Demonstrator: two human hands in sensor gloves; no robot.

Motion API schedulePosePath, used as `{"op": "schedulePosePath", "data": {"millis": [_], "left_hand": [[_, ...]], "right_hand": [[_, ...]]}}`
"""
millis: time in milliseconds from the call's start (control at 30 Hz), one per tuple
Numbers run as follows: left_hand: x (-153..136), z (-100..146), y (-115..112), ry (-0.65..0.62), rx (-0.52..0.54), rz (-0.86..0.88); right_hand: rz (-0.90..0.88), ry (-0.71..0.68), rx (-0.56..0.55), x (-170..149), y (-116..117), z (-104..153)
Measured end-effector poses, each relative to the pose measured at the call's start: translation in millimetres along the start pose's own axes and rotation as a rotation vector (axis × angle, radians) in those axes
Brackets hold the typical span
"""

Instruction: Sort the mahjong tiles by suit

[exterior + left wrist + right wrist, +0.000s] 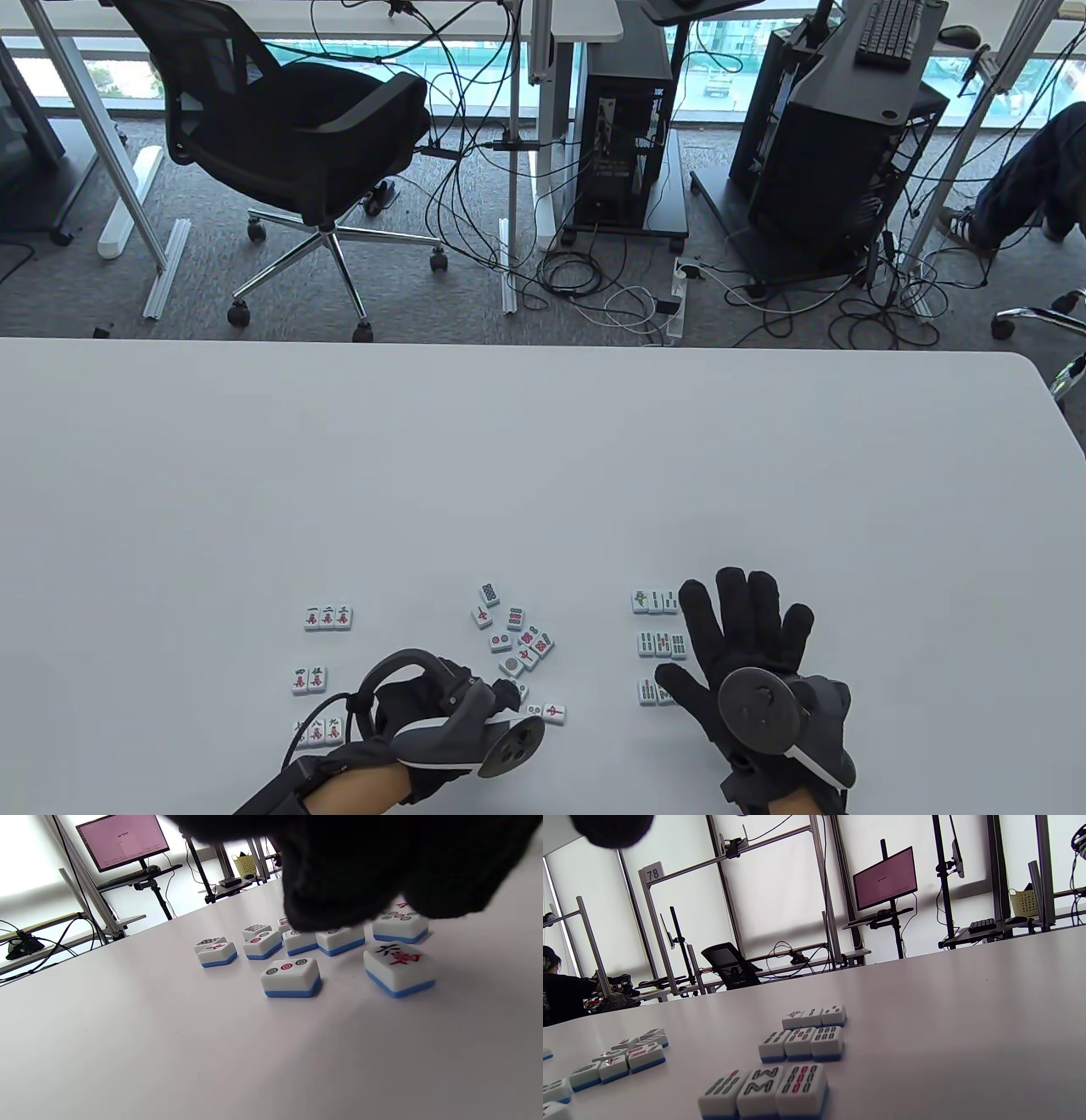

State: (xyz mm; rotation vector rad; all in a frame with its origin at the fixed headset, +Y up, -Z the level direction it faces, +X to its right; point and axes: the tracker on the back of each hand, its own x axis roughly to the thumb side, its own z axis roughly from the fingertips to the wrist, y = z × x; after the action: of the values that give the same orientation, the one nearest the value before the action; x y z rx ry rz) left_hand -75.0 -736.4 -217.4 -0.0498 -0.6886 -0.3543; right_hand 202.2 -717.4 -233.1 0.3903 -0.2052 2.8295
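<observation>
The loose heap of mahjong tiles [516, 638] lies near the front edge of the white worktop [543, 475], and everything else sits around it. Left of the heap are three short rows of character tiles [327, 617], face up and well apart from it. Right of the heap are three neat rows of bamboo tiles [655, 601], three tiles to a row in the right wrist view, each row touching side to side.

The left hand [450, 713] hangs over the near side of the heap, its tracker uppermost. In the left wrist view its gloved fingers [335, 878] come down over the nearest tiles, but the fingertips cover what lies beneath, so I cannot tell whether they pinch a tile or only touch one. Just in front of them lie a three-circle tile [291, 977] and a character tile [398, 967], apart from each other, blue backs down.

The right hand [747, 662] rests flat just right of the bamboo rows, fingers straight and spread, holding nothing; its thumb reaches toward the lowest row.

Beyond the worktop, far behind the heap, stand a black office chair [297, 144] and computer towers [624, 144] among loose cables.
</observation>
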Motion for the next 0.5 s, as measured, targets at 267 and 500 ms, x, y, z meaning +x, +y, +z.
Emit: {"op": "schedulePosePath", "data": {"millis": [267, 500], "left_hand": [[19, -8, -22, -0.054, -0.02, -0.081], [9, -6, -18, -0.051, -0.018, -0.014]], "right_hand": [[0.008, 0.002, 0.001, 0, 0, 0], [0.008, 0.003, 0.0, 0, -1, 0]]}}
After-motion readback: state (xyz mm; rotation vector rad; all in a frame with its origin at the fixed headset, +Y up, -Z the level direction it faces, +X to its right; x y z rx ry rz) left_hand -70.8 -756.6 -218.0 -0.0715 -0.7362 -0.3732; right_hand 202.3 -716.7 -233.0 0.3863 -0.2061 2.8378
